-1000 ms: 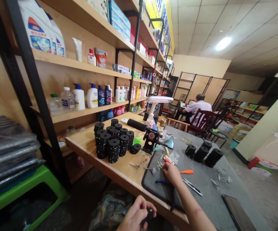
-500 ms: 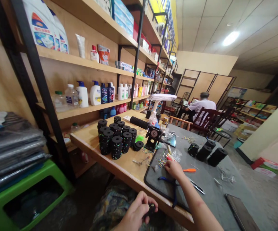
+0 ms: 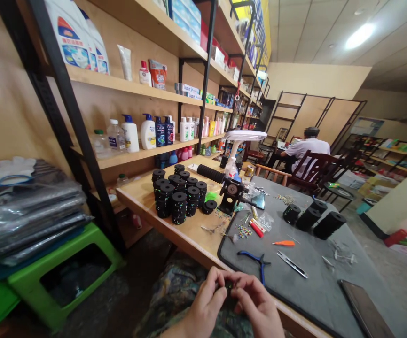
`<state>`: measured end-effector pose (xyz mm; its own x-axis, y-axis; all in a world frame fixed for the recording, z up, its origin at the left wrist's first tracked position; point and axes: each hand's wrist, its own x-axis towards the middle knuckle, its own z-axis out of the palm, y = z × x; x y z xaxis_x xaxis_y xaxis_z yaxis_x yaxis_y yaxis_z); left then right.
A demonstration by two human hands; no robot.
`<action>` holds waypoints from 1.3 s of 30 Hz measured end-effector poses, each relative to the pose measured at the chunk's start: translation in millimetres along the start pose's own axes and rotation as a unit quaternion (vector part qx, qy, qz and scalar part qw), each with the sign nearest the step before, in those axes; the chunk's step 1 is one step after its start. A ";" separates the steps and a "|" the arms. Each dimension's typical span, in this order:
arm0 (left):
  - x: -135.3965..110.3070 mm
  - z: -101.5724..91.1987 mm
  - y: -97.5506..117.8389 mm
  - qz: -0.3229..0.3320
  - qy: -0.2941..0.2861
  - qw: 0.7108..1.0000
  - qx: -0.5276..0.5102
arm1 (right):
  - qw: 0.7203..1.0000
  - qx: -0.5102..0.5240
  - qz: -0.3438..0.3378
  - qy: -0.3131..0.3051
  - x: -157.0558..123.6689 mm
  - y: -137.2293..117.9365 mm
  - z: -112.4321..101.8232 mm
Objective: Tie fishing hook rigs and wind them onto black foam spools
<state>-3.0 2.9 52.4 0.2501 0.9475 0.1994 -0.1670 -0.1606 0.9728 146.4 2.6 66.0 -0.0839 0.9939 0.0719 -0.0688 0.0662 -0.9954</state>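
My left hand [image 3: 203, 307] and my right hand [image 3: 256, 305] meet below the table's front edge, over my lap. Both are closed, pinching a small black part [image 3: 227, 287] between their fingertips; most of it is hidden by the fingers. On the grey mat [image 3: 316, 281] just beyond lie blue-handled pliers [image 3: 256, 259], metal tweezers [image 3: 291, 264] and an orange-handled tool [image 3: 284, 243]. A pile of small coloured beads [image 3: 244, 231] sits at the mat's near left corner.
Stacks of black spools [image 3: 177, 199] and a black winding device [image 3: 230, 193] stand on the wooden table [image 3: 147, 197]. Three black spools [image 3: 309, 217] lie further right, a dark phone [image 3: 363, 310] at the near right. Shelves of bottles [image 3: 147, 134] line the left. A person [image 3: 305, 150] sits beyond. A green stool [image 3: 66, 272] carries plastic packs.
My right hand has come back from the mat near the beads to my lap and joined the left hand on the small black part. The view has shifted slightly.
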 end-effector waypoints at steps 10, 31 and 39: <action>-0.1 0.1 2.4 0.039 0.000 0.999 0.024 | 0.999 0.050 -0.016 -0.004 -0.8 4.7 9.3; -3.3 -1.3 5.1 0.056 -0.018 0.996 0.073 | 0.999 0.019 -0.026 -0.005 -1.3 1.7 9.0; -5.5 -0.6 3.1 0.058 -0.018 0.995 0.077 | 0.999 -0.015 -0.045 -0.011 -0.8 4.3 7.5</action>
<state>-5.5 -2.6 54.3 0.2730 0.9094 0.3137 -0.0488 -0.3126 0.9486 138.7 1.4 62.1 -0.1013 0.9816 0.1621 -0.0468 0.1581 -0.9863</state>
